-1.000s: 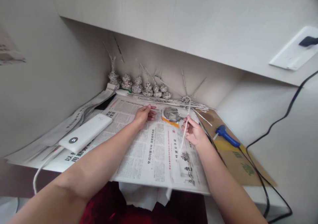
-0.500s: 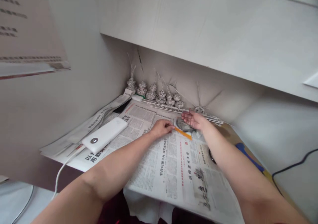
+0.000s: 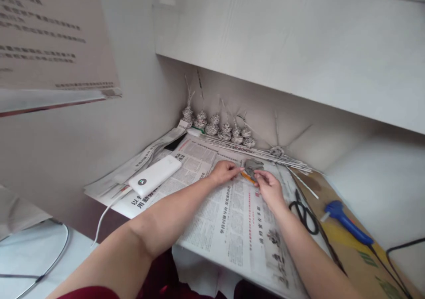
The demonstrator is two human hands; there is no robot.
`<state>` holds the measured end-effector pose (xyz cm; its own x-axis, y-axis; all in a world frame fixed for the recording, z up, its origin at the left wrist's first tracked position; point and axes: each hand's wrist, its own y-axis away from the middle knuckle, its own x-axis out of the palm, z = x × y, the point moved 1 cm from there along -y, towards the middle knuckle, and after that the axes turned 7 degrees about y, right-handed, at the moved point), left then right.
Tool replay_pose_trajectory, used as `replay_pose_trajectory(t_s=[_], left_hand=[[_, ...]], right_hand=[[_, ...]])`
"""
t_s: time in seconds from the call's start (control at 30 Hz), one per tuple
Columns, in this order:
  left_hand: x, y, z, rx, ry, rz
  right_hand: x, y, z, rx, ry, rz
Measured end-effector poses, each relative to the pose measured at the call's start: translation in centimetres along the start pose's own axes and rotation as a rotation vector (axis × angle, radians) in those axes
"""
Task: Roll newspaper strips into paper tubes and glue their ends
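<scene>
My left hand (image 3: 226, 172) pinches one end of a narrow orange strip (image 3: 247, 177) just above the newspaper (image 3: 212, 219). At the strip's other end, the fingers of my right hand (image 3: 269, 188) are closed on it; the fingertips partly hide that end. Right behind the strip lies a crumpled grey piece (image 3: 253, 165), too blurred to tell whether cloth or plastic. Black-handled scissors (image 3: 304, 215) rest to the right of my right forearm.
Several gourd-shaped coils of rolled paper (image 3: 225, 132) stand along the back wall, with thin paper sticks (image 3: 232, 146) before them. A white power bank (image 3: 155, 175) with a cable lies left. A blue glue gun (image 3: 348, 223) lies on cardboard (image 3: 358, 257); an overhead panel (image 3: 282, 38) juts out.
My right hand has come down and inward from above the grey piece, its open fingers closing at the strip. The view has shifted, bringing the scissors and glue gun into fuller sight.
</scene>
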<state>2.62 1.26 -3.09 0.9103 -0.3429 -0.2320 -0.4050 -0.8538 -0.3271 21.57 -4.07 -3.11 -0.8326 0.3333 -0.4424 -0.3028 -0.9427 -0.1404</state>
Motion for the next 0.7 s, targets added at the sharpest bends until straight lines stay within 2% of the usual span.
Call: replay_pose_trajectory(t_s=[0.13,0.3,0.37,0.5,0.7], left_hand=[[0.1,-0.1,0.3,-0.041,0.028,-0.054],[0.3,-0.1,1.0,-0.052,-0.033,-0.100],[0.3,-0.2,1.1,-0.062,-0.111,-0.082],[1.0,-1.5,0.3,-0.106,-0.402,0.002],[4.8,-5.3,-2.2,-0.004,-0.686,0.128]], right_hand=[[-0.1,0.7,-1.5,0.032,-0.046,-0.074],[-0.2,0.3,-1.4,0.029,-0.023,-0.192],[-0.3,0.0,-1.0,0.021,0.069,-0.176],[-0.7,-0.6,-0.6,-0.045,0.352,-0.068],[-0.7,-1.6,-1.7,-0.214,0.633,-0.045]])
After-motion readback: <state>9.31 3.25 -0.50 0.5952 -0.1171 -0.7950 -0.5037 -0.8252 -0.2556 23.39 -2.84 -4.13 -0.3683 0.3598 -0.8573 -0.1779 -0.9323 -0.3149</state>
